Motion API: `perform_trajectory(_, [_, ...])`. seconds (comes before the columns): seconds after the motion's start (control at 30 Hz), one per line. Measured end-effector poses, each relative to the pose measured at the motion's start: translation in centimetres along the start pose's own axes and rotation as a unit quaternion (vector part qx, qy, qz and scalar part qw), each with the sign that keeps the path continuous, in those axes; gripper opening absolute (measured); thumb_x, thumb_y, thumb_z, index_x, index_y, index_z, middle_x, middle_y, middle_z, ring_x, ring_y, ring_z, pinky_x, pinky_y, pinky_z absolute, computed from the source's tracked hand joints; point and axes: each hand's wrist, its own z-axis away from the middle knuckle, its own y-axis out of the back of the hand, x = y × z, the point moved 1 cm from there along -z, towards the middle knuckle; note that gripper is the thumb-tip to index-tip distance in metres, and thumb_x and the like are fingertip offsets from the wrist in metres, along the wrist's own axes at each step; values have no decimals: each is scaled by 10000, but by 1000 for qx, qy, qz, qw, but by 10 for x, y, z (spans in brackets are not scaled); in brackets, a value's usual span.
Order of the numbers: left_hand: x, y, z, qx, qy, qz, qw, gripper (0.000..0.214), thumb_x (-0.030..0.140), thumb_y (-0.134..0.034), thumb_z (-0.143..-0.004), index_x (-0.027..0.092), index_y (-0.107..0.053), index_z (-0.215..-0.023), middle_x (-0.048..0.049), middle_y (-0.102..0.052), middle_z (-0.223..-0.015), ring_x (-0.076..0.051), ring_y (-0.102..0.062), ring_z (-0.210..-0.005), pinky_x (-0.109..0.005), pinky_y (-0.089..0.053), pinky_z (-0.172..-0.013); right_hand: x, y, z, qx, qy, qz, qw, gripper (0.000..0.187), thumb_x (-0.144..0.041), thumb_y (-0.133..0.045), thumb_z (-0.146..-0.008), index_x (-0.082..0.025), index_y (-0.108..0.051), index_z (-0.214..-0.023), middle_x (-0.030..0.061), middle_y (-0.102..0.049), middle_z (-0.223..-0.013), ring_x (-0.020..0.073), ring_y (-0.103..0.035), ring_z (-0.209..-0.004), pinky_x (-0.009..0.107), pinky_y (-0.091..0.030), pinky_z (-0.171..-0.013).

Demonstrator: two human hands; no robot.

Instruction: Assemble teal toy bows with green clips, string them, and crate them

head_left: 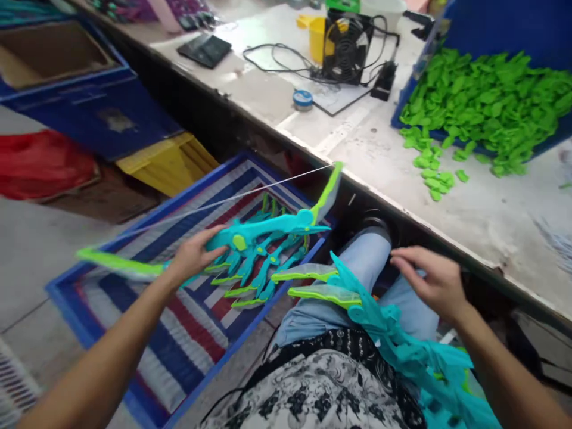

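My left hand (193, 257) is closed around the grip of a teal and green toy bow (263, 228) with a white string, held over a blue crate (67, 298) lined with striped cloth. Several more toy bows (254, 271) lie piled in that crate. My right hand (431, 279) hovers open above my lap, fingers apart, holding nothing. A bundle of teal bows (402, 351) rests across my lap, green tips pointing left.
A worktable (482, 208) runs along the right with a blue bin of green plastic pieces (491, 101), some spilled out. A small black fan (346, 47), cables, a yellow cup (316, 36) and a tape roll (302, 99) sit further back. Blue and yellow crates stand at left.
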Motion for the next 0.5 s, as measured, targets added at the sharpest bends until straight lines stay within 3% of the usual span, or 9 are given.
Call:
perform_trajectory(0.07, [-53,-27,20,-21,126,19,992,587,534,-670,-645,199,-629,-1126,-86,-690,-1140,-343,-620,-1065,-432,-460,-963,13,-32,26,-63,-41,-21,997,149,-269,-580,-888,-244,-727,-883,22,-753,-802,178,-718,-703,272,-591,-644])
perform_trajectory(0.17, [-102,-86,36,-88,261,13,961,602,382,-617,-688,116,-567,-1225,-148,-655,-1230,-325,-607,-1139,-426,-449,-1005,27,-65,60,-154,-140,-31,978,265,-368,-526,-913,-221,-745,-897,50,-764,-859,207,-736,-769,291,-618,-689])
perform_trajectory(0.33, [-139,-181,31,-166,335,10,927,520,237,-626,-726,112,-557,-1226,-148,-667,-1212,-302,-618,-1143,-394,-468,-994,29,-73,89,-283,-282,-50,915,452,-523,-440,-924,-222,-769,-995,62,-762,-978,223,-740,-878,280,-615,-771])
perform_trajectory(0.4, [-149,-213,27,-201,353,9,914,500,210,-636,-745,128,-553,-1231,-138,-668,-1216,-293,-605,-1168,-386,-456,-1009,28,-70,91,-298,-314,-43,900,467,-557,-458,-906,-226,-773,-1007,57,-761,-971,220,-742,-869,260,-604,-783])
perform_trajectory(0.5, [-163,-252,24,-247,372,13,895,525,187,-644,-771,137,-519,-1279,-133,-658,-1239,-286,-584,-1203,-377,-450,-1012,27,-68,93,-292,-325,-2,900,454,-578,-500,-877,-235,-790,-946,48,-765,-928,221,-744,-846,249,-590,-790])
